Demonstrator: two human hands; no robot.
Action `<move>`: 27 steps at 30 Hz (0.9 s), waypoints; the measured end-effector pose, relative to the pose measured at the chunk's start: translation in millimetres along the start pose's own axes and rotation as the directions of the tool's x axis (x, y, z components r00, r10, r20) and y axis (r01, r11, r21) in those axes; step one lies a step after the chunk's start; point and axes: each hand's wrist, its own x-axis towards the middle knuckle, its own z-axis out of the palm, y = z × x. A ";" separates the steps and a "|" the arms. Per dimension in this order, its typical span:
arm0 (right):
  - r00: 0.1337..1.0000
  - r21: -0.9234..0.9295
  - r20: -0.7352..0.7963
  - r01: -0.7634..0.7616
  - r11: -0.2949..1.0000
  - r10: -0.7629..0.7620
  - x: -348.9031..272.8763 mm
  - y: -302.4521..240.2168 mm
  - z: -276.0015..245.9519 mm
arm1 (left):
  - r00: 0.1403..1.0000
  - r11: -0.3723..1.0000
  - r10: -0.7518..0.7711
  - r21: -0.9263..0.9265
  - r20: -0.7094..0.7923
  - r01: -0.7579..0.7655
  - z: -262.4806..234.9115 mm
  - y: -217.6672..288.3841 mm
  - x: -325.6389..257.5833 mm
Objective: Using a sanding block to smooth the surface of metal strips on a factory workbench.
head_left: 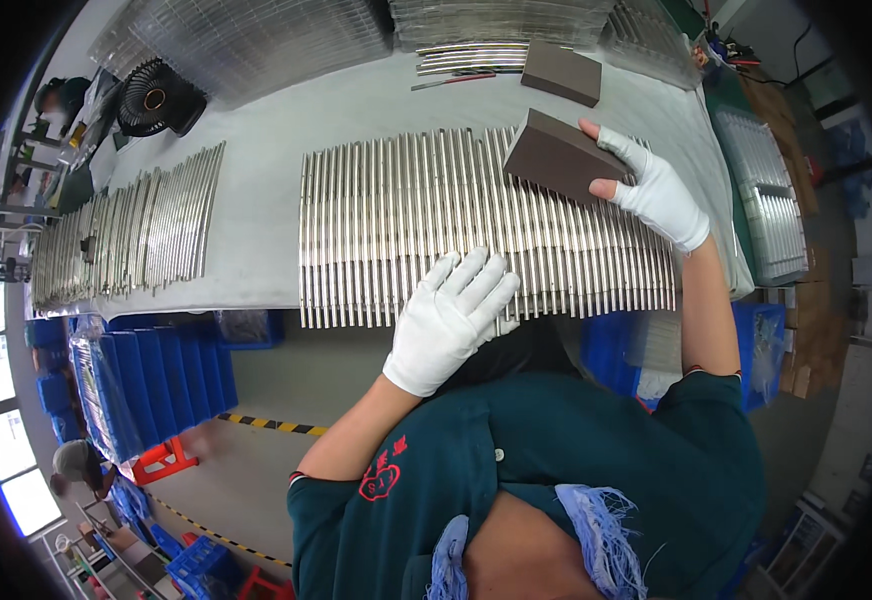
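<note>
A wide row of thin shiny metal rods (386, 210) lies side by side on the cloth-covered table, their near ends at its front edge. My left hand (459, 315), in a white glove, rests flat on the near ends of the rods with its fingers stretched out. My right hand (651, 185), in a white glove with bare thumb and fingertip, grips a dark brown sanding block (566, 155). The block sits tilted over the far right part of the row; whether its lower face touches the rods is hidden.
A second brown block (562, 72) and several loose rods (466, 60) lie at the back. More rods (146, 225) cover the table's left end. Behind stand clear plastic trays (286, 45) and a black fan (159, 98). Blue crates (161, 385) stand below the table.
</note>
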 end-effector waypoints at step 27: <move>0.989 -0.130 0.146 0.028 0.991 -0.009 -2.6 -16.1 -11.7 | 0.992 0.994 0.044 -0.097 -0.116 -0.056 2.4 -5.9 0.8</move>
